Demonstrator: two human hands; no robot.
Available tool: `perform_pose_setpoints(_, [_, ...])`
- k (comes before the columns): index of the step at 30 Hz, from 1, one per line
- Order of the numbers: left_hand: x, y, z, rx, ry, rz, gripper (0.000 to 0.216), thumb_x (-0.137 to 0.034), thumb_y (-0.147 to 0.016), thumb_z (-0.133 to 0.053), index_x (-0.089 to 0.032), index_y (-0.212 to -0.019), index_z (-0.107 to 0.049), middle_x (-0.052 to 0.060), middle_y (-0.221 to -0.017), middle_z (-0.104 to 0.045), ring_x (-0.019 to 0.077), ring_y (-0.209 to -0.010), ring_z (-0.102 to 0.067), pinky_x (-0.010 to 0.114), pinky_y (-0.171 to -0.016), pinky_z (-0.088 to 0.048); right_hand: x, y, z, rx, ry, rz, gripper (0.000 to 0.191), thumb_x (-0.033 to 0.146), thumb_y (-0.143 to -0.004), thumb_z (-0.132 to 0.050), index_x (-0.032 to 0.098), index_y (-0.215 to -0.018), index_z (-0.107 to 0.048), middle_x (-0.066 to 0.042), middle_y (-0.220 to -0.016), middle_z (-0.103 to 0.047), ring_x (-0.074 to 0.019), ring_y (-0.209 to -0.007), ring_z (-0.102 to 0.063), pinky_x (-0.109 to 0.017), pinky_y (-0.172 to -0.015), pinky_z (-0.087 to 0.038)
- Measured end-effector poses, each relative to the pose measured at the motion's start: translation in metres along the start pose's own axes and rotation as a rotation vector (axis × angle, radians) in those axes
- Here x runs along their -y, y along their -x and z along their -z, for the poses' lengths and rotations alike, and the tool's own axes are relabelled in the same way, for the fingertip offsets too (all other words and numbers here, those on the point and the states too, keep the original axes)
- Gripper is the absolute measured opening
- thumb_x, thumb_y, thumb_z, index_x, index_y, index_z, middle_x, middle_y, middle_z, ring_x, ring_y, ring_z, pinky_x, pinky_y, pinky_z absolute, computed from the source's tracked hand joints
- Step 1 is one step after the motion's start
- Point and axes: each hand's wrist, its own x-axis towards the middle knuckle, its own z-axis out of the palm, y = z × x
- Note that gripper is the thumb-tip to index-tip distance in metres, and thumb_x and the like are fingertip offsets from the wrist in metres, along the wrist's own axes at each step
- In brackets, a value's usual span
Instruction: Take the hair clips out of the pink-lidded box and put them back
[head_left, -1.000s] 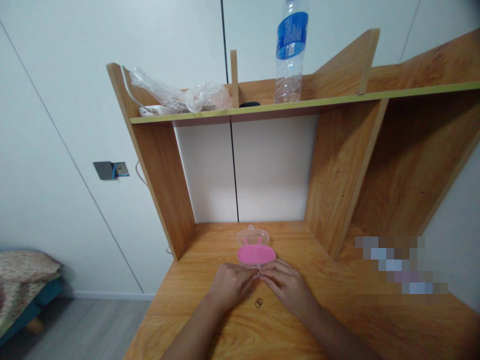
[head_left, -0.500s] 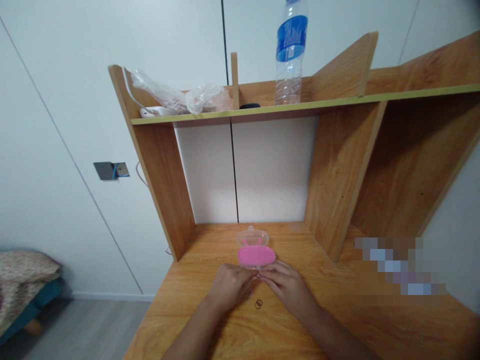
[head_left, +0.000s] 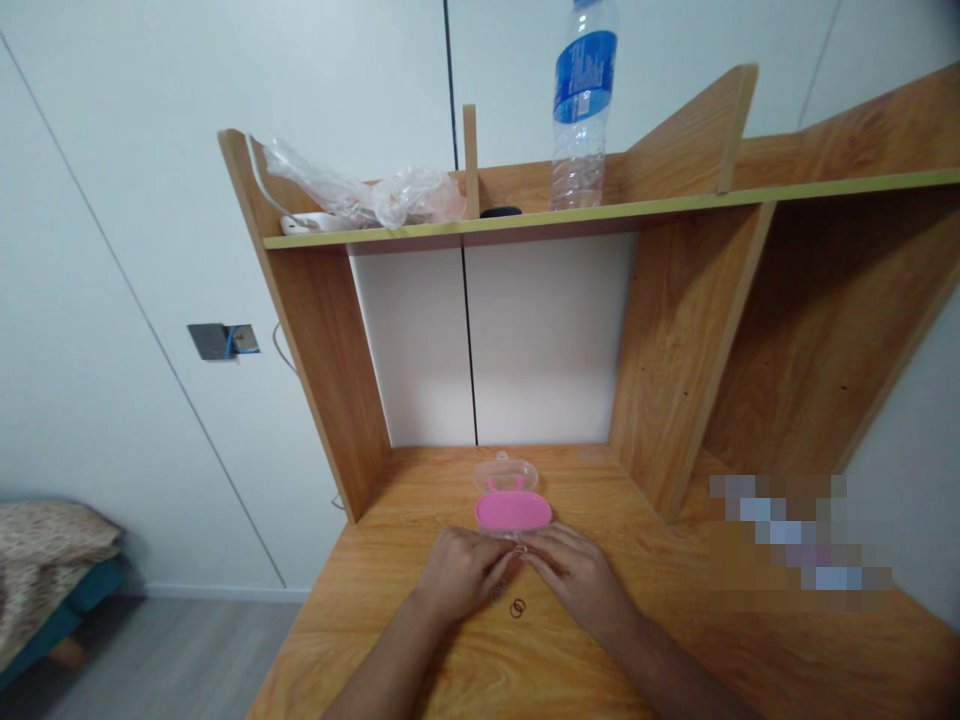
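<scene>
My left hand (head_left: 463,568) and my right hand (head_left: 568,570) meet at the fingertips above the desk. Both are closed in a pinch around a small pale thing (head_left: 520,548), too small to name surely. Just behind the fingers sits an oval pink case (head_left: 513,510), its clear lid (head_left: 505,475) tipped open toward the back. A couple of thin dark rings (head_left: 517,608), like small elastic bands, lie overlapping on the wood in front of my hands. Beside my left fingers are some small clear bits (head_left: 498,592), partly hidden by the hand.
The wooden desk (head_left: 360,620) has a hutch whose shelf (head_left: 525,222) carries a plastic bottle (head_left: 583,100), a crumpled clear bag (head_left: 405,195) and a white power strip (head_left: 307,223). A blurred-out patch covers something at right. A bed corner (head_left: 56,540) shows at far left.
My fingertips have shifted slightly around the small pale thing, which shows a little more between them. The case and dark rings stay where they were.
</scene>
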Motion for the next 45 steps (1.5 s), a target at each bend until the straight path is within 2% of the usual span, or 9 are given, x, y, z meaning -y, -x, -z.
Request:
perform_pose_setpoints(4, [0.001,0.0,0.0,-0.035,0.003,0.0,0.022,-0.026,-0.1,-0.055,-0.022,-0.106,-0.075,0.004,-0.078,-0.08,0.0162,-0.061,-0.073,0.023,-0.063,-0.054,0.001,0.0,0.0,-0.062,-0.016,-0.009,0.021,0.018,-0.096,-0.065,0.026,-0.113,-0.073,-0.005,-0.102,-0.078,-0.0216,-0.093,-0.074,-0.036,-0.087,-0.062])
perform_pose_setpoints(11, [-0.003,-0.002,0.003,-0.059,-0.004,0.017,0.022,-0.029,-0.1,-0.055,-0.023,-0.107,-0.075,0.003,-0.075,-0.08,0.0162,-0.058,-0.072,0.023,-0.062,-0.055,0.002,-0.001,0.001,-0.084,0.001,-0.021,0.017,0.018,-0.095,-0.066,0.026,-0.107,-0.075,-0.004,-0.098,-0.078,-0.0213,-0.09,-0.073,-0.036,-0.085,-0.06])
perform_pose_setpoints(17, [-0.001,0.002,0.001,-0.121,0.022,0.087,0.022,-0.029,-0.098,-0.058,-0.026,-0.114,-0.073,0.003,-0.093,-0.083,0.0177,-0.065,-0.076,0.026,-0.066,-0.058,-0.01,0.001,0.002,-0.168,0.042,-0.147,0.012,0.023,-0.095,-0.066,0.024,-0.1,-0.077,-0.006,-0.091,-0.077,-0.0234,-0.086,-0.071,-0.038,-0.079,-0.059])
perform_pose_setpoints(26, [0.002,0.003,-0.001,-0.041,0.009,0.128,0.024,-0.028,-0.098,-0.056,-0.027,-0.115,-0.073,0.002,-0.091,-0.082,0.0196,-0.066,-0.076,0.028,-0.065,-0.058,-0.022,0.001,0.007,-0.237,0.074,-0.273,0.011,0.023,-0.095,-0.063,0.023,-0.094,-0.074,-0.007,-0.092,-0.075,-0.0252,-0.088,-0.069,-0.039,-0.08,-0.055])
perform_pose_setpoints(34, [0.002,0.003,-0.001,-0.058,-0.004,0.146,0.025,-0.026,-0.096,-0.056,-0.024,-0.113,-0.073,0.004,-0.09,-0.082,0.0205,-0.066,-0.076,0.029,-0.065,-0.058,-0.019,-0.005,0.009,-0.159,0.14,-0.254,0.012,0.022,-0.097,-0.058,0.023,-0.096,-0.071,-0.008,-0.096,-0.07,-0.0275,-0.095,-0.064,-0.042,-0.086,-0.052])
perform_pose_setpoints(45, [0.001,0.004,-0.001,-0.069,-0.021,0.14,0.025,-0.026,-0.095,-0.056,-0.024,-0.114,-0.072,0.004,-0.092,-0.082,0.0215,-0.067,-0.076,0.031,-0.065,-0.059,-0.026,-0.001,0.001,-0.125,0.226,-0.354,0.013,0.025,-0.095,-0.061,0.024,-0.095,-0.073,-0.01,-0.108,-0.062,-0.0295,-0.107,-0.058,-0.046,-0.095,-0.049])
